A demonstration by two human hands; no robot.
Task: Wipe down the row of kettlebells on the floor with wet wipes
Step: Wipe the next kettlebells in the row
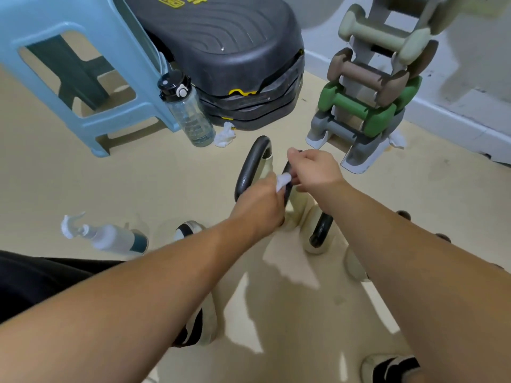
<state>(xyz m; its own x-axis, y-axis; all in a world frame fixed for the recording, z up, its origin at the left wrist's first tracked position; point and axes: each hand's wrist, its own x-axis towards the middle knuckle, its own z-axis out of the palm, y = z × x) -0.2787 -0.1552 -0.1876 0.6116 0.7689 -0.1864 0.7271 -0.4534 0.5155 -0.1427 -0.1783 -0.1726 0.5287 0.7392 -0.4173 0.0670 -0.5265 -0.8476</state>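
Two cream kettlebells with dark grey handles stand on the beige floor at the centre. The far kettlebell handle [253, 164] arches up free of my hands. My left hand [258, 207] grips a white wet wipe [284, 181] and presses it on the near kettlebell handle [320, 230]. My right hand [312, 170] curls round the top of that same handle, just right of the wipe. The kettlebell bodies are mostly hidden under my hands and forearms.
A crumpled used wipe [225, 135] lies by a clear water bottle [188, 110] and a blue plastic stool [83, 64]. A black stepper [229, 51] sits behind. A dumbbell rack [370, 95] stands at right. A spray bottle [107, 239] lies at left.
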